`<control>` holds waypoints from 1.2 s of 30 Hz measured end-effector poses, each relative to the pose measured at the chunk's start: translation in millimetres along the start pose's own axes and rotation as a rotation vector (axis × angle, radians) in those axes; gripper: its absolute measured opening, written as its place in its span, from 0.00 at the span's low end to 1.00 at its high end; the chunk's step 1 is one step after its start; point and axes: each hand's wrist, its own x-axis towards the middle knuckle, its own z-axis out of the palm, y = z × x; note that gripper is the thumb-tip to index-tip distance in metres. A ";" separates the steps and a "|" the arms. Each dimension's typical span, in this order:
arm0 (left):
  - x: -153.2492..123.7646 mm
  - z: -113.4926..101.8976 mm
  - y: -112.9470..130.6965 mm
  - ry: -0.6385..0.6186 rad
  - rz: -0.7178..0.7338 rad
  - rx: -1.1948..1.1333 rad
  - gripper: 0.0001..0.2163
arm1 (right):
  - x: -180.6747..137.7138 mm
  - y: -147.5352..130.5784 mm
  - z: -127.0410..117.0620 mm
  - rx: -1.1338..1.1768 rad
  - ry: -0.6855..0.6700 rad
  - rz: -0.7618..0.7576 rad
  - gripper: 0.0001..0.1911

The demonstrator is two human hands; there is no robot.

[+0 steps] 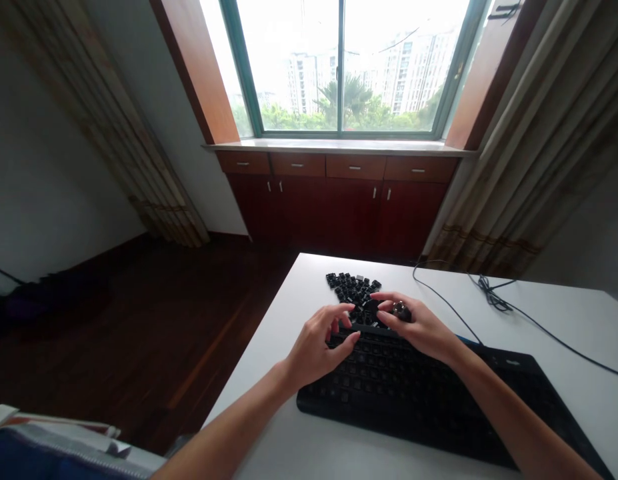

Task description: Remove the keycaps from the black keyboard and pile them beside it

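Note:
A black keyboard (389, 407) lies on the white table, slanting down to the right. Beyond its far left edge is a pile of small black keycaps (356, 288). My left hand (323, 343) is over the keyboard's far left part, thumb and fingers apart, with nothing visible between them. My right hand (419, 330) is curled just right of the pile, over the keyboard's far edge. Tucked in its fingers is a small dark object with a shiny end (401, 311); its kind cannot be made out. Its fingertips are close to the keycaps.
A thin cable runs from the keyboard, and a bundled black cord (493, 297) lies at the table's (269, 373) far right. Past the table are a dark red cabinet (333, 207) under a window and curtains on both sides. A white-edged item with blue fabric (53, 453) is at lower left.

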 end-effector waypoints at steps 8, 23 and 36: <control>-2.9 4.5 12.6 -0.046 0.101 -0.012 0.24 | -43.2 -1.6 30.0 0.340 -0.011 0.158 0.24; -5.5 8.4 17.0 -0.039 0.194 -0.031 0.11 | -56.9 -4.7 34.4 0.566 -0.079 0.312 0.26; -4.6 8.0 19.6 -0.058 0.146 -0.077 0.09 | -57.7 -4.1 38.0 0.670 -0.097 0.321 0.26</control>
